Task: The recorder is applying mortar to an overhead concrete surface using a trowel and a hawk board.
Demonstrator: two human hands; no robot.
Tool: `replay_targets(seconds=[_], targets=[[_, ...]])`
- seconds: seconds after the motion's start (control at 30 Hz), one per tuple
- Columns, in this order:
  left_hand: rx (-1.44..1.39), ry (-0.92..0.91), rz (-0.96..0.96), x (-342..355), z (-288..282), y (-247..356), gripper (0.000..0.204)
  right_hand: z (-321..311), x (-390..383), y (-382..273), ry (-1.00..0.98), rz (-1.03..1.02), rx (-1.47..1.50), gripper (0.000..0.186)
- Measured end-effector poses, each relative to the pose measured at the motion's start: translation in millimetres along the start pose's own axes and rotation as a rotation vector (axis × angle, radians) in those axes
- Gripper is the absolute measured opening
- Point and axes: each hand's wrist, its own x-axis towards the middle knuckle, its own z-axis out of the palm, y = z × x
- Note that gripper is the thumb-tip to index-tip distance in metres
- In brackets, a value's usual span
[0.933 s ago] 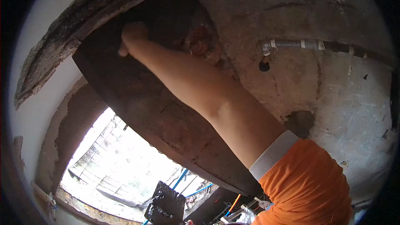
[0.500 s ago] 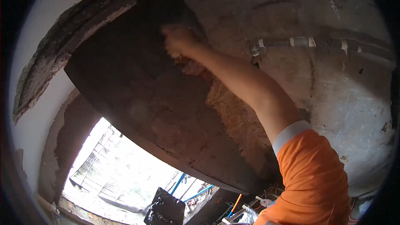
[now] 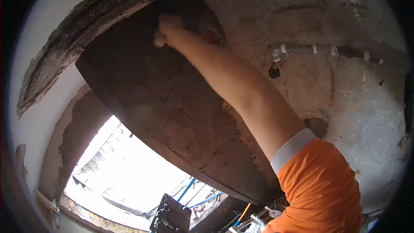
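In the head view, the right hand [image 3: 169, 30] is raised against the upper part of a dark plaster patch [image 3: 151, 86] on the wall. Its fingers look curled, but shadow and blur hide whether it grasps anything; I cannot tell. The left hand is out of view. The patch spreads below the hand, between a rough broken ledge [image 3: 82, 30] and a bright window opening [image 3: 138, 172]. At the lower edge, a dark, smeared square board [image 3: 171, 213] stands tilted before the opening. An orange sleeve [image 3: 319, 190] covers the upper arm. On the wall to the right, a pipe [image 3: 302, 48] runs above a round hole [image 3: 274, 72].
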Motion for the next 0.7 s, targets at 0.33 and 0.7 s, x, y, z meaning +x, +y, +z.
replay_targets(seconds=[0.33, 0.7], targets=[[0.052, -0.103, 0.003, 11, -3, -16, 0.033, 66, -78, -27, -0.106, 0.319, 0.76, 0.025], [0.1, -0.104, -0.078, 2, -9, -14, 0.03, -67, -67, 63, 0.122, 0.344, 0.596, 0.03]])
